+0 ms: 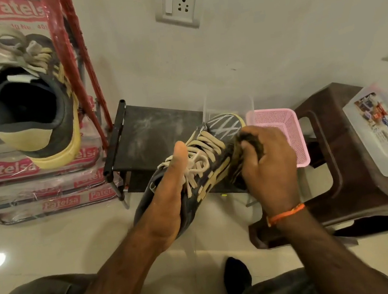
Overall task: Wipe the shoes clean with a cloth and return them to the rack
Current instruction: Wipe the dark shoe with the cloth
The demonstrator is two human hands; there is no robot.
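Note:
A dark sneaker (210,159) with beige laces and a yellowish sole is held in mid-air over the floor, toe pointing away. My left hand (169,194) grips it from the heel side, thumb lying along the laces. My right hand (271,163) holds a dark cloth (253,142) bunched in its fingers and presses it against the shoe's right side near the toe. The matching second sneaker (33,98) stands at the upper left on a plastic-wrapped stack (6,169). The low black shoe rack (146,131) stands behind the held shoe, its top shelf dusty.
A pink mesh basket (282,132) sits right of the rack. A brown plastic stool (324,169) carries a clear lidded box (386,131). Red metal legs (78,63) lean by the stack. A wall socket (179,3) is above. My knees fill the bottom edge.

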